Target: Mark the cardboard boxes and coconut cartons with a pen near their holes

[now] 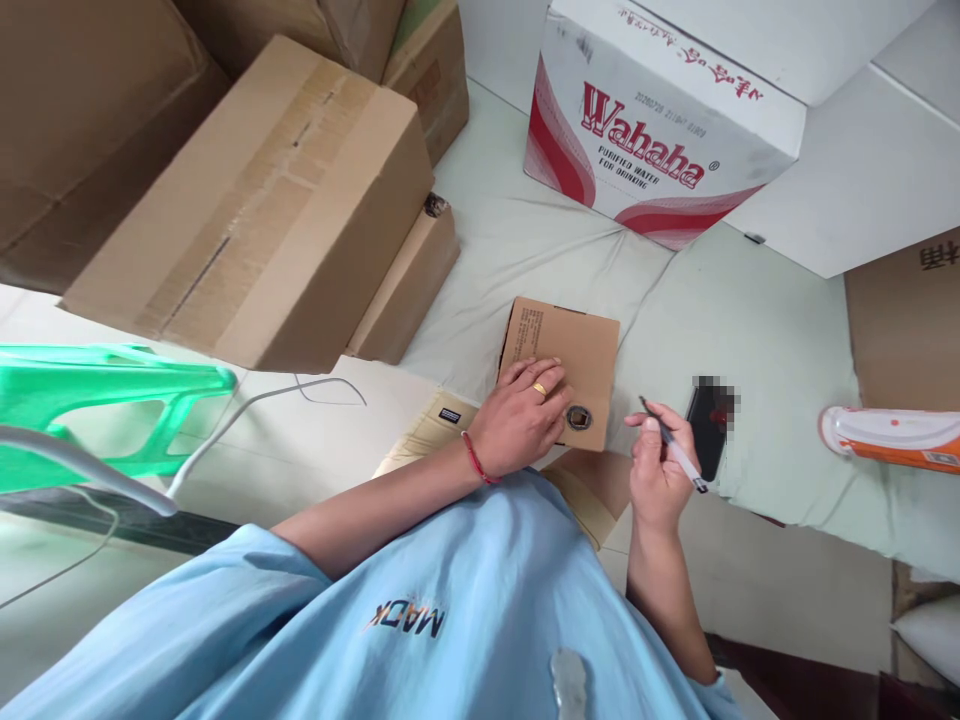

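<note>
A small flat cardboard box with printed text and a round dark emblem lies at the edge of the green-covered surface. My left hand, with a gold ring and a red bracelet, rests flat on the box's near left part, its fingers spread over the cardboard. To the right of the box, my right hand holds a black and white pen between thumb and fingers. The pen's dark tip points up and left, apart from the box. Just beyond my right hand lies a black phone.
Large cardboard boxes are stacked at the upper left. A Wahaha water carton stands at the back. An orange and white cylinder lies at the right. A green stool and a pale cable are at the left.
</note>
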Demonstrator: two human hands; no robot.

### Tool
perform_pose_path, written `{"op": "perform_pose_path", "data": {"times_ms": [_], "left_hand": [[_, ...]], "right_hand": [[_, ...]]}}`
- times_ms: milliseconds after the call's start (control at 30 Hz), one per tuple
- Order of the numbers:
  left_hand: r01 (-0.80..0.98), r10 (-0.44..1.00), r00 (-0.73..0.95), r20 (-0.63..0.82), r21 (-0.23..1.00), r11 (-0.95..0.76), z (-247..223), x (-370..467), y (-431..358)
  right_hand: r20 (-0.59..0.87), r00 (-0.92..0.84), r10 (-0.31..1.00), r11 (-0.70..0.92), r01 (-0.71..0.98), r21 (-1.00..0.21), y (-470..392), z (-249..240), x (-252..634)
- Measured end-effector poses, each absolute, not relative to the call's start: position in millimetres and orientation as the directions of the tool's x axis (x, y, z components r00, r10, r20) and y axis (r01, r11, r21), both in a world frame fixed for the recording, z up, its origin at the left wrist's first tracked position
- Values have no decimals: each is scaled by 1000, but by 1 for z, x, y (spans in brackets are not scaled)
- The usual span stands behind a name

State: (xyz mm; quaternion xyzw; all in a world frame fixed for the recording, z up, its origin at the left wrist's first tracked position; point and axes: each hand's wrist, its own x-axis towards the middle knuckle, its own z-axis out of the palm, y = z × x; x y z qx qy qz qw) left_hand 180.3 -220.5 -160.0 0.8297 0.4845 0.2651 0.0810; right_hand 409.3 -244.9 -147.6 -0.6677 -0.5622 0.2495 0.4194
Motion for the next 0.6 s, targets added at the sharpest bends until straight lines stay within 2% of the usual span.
{"op": "perform_pose_path", "data": {"times_ms": [133,233,300,367,500,600], "left_hand": [[760,846,381,374,394,-517,-161,180,-221],[757,853,384,352,408,-509,-161,181,-221],[759,852,385,354,404,-510,-160,181,-221],[763,851,381,363,397,-511,-160,181,-221],[753,855,385,346,418,-508,-159,181,-220],[751,856,383,348,423,-508,-160,180,-220]], "right_hand": [[239,115,964,63,776,-627,-232,-157,433],[145,30,989,40,888,-458,-228,-170,442],[60,16,998,10,911,-412,-229,-178,443],[22,10,1000,0,902,-431,-230,-183,444],[140,180,974,-96,881,-464,-231,-182,463],[280,343,896,-242,909,-340,-233,-180,495]]}}
